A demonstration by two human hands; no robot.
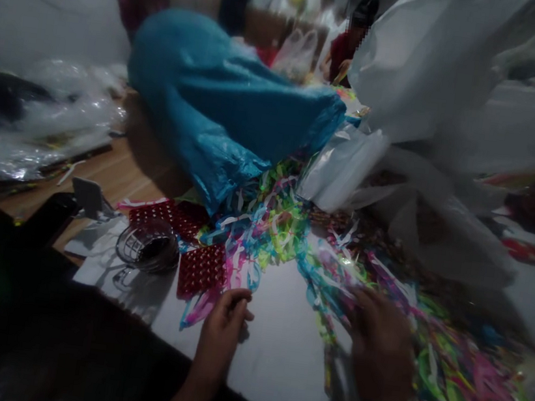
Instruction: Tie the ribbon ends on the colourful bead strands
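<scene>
My left hand [223, 333] rests on the white sheet [274, 333] with its fingers curled in, at the near end of a tangle of coloured plastic strips [268, 227]. Whether the curled fingers pinch a strip is not visible. My right hand [379, 343] lies palm down, blurred by motion, on the heap of pink, green and blue strips [460, 384] to the right. Red studded sheets [202, 269] lie just left of my left hand.
A big blue plastic bag [221, 102] lies across the wooden table [118, 174]. White plastic bags [427, 70] rise at the right. A coil of clear rings [147, 247] and a dark phone [51, 218] sit at the left. A person [344, 49] sits far behind.
</scene>
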